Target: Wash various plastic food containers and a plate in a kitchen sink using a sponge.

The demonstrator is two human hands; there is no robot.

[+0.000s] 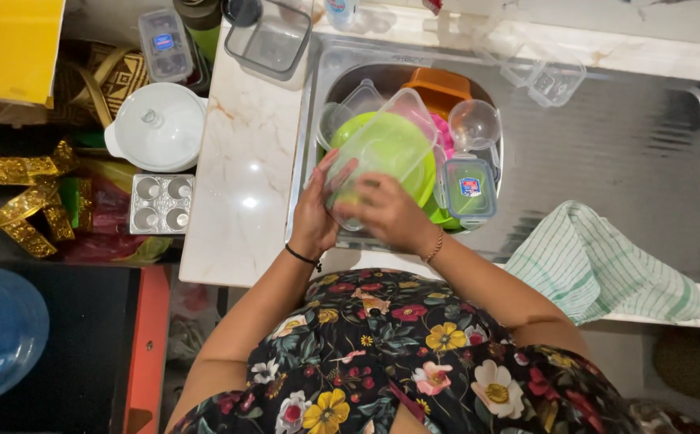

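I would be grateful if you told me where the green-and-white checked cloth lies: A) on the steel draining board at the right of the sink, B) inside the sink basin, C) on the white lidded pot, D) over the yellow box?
A: the green-and-white checked cloth lies crumpled on the steel draining board, at its near edge, right of the sink basin where both hands hold a clear plastic container.

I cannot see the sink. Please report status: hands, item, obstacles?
Left hand and right hand both grip clear plastic container over the sink. Dishes piled beneath.
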